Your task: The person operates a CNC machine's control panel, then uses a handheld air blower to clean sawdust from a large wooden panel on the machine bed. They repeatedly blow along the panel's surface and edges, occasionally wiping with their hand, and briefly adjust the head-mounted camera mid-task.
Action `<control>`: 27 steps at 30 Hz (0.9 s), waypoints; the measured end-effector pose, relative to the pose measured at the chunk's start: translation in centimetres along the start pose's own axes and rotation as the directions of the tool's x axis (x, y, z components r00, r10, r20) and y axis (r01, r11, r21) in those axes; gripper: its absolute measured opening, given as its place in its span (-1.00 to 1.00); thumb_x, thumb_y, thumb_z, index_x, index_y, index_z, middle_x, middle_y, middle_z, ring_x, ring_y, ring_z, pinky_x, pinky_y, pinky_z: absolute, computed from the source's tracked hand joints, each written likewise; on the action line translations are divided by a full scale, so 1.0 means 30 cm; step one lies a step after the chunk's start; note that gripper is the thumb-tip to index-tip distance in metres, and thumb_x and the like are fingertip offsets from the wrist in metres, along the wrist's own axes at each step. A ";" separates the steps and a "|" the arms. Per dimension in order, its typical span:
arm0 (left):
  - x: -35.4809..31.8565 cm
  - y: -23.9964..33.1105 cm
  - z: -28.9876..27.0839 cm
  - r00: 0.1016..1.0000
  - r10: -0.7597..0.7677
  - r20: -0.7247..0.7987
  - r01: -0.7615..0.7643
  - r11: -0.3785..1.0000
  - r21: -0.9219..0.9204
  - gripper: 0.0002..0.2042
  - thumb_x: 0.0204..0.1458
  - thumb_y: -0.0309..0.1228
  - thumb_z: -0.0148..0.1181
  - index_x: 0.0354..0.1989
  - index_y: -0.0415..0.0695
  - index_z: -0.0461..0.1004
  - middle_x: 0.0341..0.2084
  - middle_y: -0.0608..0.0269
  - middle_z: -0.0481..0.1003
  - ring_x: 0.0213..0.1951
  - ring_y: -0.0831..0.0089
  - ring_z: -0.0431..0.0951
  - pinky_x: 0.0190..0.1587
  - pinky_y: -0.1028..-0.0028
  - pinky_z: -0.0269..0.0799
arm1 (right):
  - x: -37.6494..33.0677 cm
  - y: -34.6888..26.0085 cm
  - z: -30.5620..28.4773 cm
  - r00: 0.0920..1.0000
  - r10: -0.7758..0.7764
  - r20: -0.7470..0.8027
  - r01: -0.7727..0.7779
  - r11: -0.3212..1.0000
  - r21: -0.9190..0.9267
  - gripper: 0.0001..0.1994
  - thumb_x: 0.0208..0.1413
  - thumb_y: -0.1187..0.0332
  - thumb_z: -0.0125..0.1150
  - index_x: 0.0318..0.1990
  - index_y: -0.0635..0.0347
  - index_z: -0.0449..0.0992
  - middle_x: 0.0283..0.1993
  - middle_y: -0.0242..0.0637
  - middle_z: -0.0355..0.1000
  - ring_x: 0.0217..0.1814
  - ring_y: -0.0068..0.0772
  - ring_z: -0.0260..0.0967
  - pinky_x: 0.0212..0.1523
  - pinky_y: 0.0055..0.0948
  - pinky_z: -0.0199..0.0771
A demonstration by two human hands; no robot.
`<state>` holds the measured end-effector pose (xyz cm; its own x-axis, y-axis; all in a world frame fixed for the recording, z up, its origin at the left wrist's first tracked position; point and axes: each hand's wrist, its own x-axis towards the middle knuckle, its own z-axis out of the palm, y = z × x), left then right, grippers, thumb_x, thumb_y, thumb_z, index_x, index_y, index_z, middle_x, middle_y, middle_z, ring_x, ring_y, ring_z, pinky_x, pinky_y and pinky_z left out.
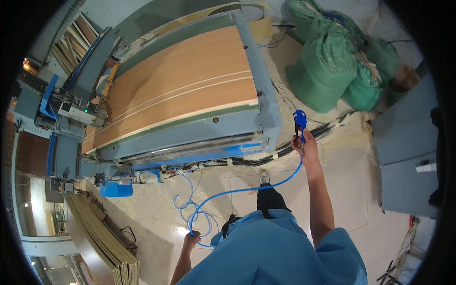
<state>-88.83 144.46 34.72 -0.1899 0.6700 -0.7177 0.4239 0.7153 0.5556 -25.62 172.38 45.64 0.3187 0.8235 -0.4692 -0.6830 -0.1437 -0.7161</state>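
The right hand (308, 148), right of centre in the frame, is closed around a blue air gun (299, 122) whose nozzle end points up beside the corner of a blue-grey machine (268, 109). A thin blue hose (247, 189) runs from the gun down and left into loose loops on the tiled floor (361, 190). The left hand (191, 237), at the lower middle, is closed on that hose near the loops. A wood-grain panel (185, 85) lies on the machine's surface in the upper centre. Green sacks (327, 66) stand at the upper right, with sawdust (342, 135) heaped below them. Stacked boards (102, 235) lie at the lower left.
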 end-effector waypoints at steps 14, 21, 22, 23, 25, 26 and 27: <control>0.453 1.226 0.246 0.824 0.567 0.021 -0.549 0.786 0.284 -0.54 0.14 -0.21 0.33 0.14 -0.22 0.48 0.08 -0.03 0.52 0.15 0.03 0.51 0.22 0.24 0.38 | 0.453 -0.272 0.136 0.982 0.169 0.082 -0.130 0.928 -0.350 -0.62 0.44 0.02 -0.07 0.10 0.11 0.42 -0.39 -0.33 0.51 -0.44 -0.50 0.45 -0.40 -0.49 0.48; 0.812 1.885 0.382 0.513 0.854 0.084 -0.790 0.431 0.435 -0.51 0.14 -0.26 0.30 0.22 -0.15 0.39 0.22 0.01 0.41 0.26 -0.03 0.38 0.28 0.15 0.31 | 0.405 -0.277 0.262 0.887 0.421 0.190 -0.259 0.793 -0.552 -0.66 0.42 0.03 -0.03 -0.05 0.12 0.43 -0.40 -0.32 0.50 -0.46 -0.51 0.43 -0.40 -0.49 0.47; 0.868 1.939 0.394 0.438 0.894 0.098 -0.787 0.328 0.523 -0.49 0.15 -0.23 0.27 0.25 -0.15 0.37 0.26 0.03 0.37 0.30 -0.02 0.33 0.32 0.14 0.27 | 0.404 -0.273 0.279 0.905 0.400 0.146 -0.266 0.799 -0.540 -0.68 0.42 0.04 -0.04 -0.09 0.10 0.44 -0.40 -0.34 0.49 -0.47 -0.52 0.42 -0.40 -0.49 0.46; 0.922 1.984 0.412 0.407 0.910 0.075 -0.774 0.300 0.557 -0.47 0.17 -0.21 0.25 0.27 -0.14 0.35 0.29 0.05 0.34 0.33 -0.03 0.29 0.35 0.12 0.22 | 0.408 -0.264 0.294 0.926 0.360 0.112 -0.260 0.825 -0.502 -0.69 0.42 0.04 -0.05 -0.09 0.09 0.44 -0.41 -0.34 0.49 -0.47 -0.52 0.42 -0.41 -0.49 0.45; 1.020 2.053 0.442 0.462 0.886 0.040 -0.683 0.327 0.653 -0.44 0.19 -0.16 0.20 0.32 -0.13 0.31 0.34 0.07 0.29 0.39 -0.04 0.20 0.41 0.07 0.12 | 0.425 -0.248 0.324 0.950 0.309 0.052 -0.257 0.863 -0.435 -0.69 0.43 0.04 -0.05 -0.08 0.08 0.44 -0.41 -0.34 0.48 -0.47 -0.52 0.42 -0.42 -0.50 0.44; 1.067 2.072 0.454 0.429 0.903 0.007 -0.682 0.319 0.659 -0.44 0.20 -0.15 0.19 0.33 -0.12 0.30 0.35 0.08 0.28 0.40 -0.04 0.18 0.42 0.06 0.08 | 0.435 -0.235 0.333 0.962 0.271 0.015 -0.238 0.871 -0.430 -0.69 0.43 0.03 -0.06 -0.05 0.07 0.43 -0.41 -0.33 0.48 -0.47 -0.49 0.42 -0.42 -0.49 0.43; 1.112 2.092 0.459 0.426 0.905 -0.014 -0.671 0.326 0.666 -0.44 0.21 -0.15 0.17 0.34 -0.11 0.29 0.36 0.09 0.27 0.41 -0.04 0.16 0.43 0.04 0.04 | 0.450 -0.220 0.353 0.958 0.287 0.002 -0.264 0.884 -0.387 -0.68 0.42 0.03 -0.06 -0.04 0.07 0.43 -0.41 -0.32 0.48 -0.47 -0.48 0.42 -0.42 -0.48 0.44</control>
<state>-56.36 208.97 39.85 0.2902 0.9353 0.2025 0.8554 -0.3484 0.3832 -23.76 190.25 49.49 0.1086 0.7487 -0.6539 -0.4334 -0.5564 -0.7090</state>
